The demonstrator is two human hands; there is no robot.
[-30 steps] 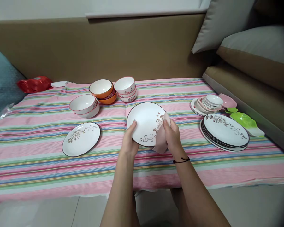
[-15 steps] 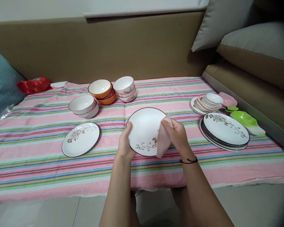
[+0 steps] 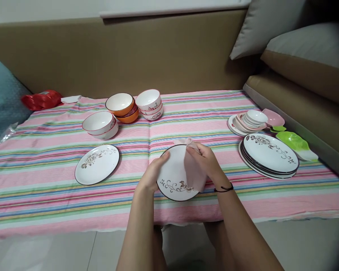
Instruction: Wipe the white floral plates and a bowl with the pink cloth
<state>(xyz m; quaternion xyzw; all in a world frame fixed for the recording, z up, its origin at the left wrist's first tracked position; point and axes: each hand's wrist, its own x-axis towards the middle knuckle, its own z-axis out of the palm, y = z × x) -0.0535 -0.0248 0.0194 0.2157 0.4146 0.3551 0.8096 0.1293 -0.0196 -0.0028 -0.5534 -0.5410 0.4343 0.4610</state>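
Observation:
A white plate (image 3: 172, 171) with a dark rim and brown flower pattern is held up in front of me, tilted. My left hand (image 3: 155, 171) grips its left edge, thumb on the upper face. At the right edge, my right hand (image 3: 205, 158) is closed on a pale pink cloth (image 3: 194, 173), which lies over the plate's right side and hides part of the pattern. Some of the cloth shows behind the plate's far rim. A matching plate (image 3: 97, 164) lies flat to the left. On the right stands a stack of similar plates (image 3: 271, 152).
White bowls (image 3: 98, 124), orange bowls (image 3: 120, 105) and floral bowls (image 3: 148, 101) stand stacked at back left. Small dishes (image 3: 254, 118) and a green leaf-shaped dish (image 3: 293, 143) lie right, by the cushions (image 3: 307, 56). A striped cloth (image 3: 124, 207) covers the surface; a red bundle (image 3: 42, 100) lies far left.
The plate has come nearer to me and turned, its flower pattern now closer to the bottom. My right hand and the cloth have shifted slightly left across it; cloth now shows above the far rim.

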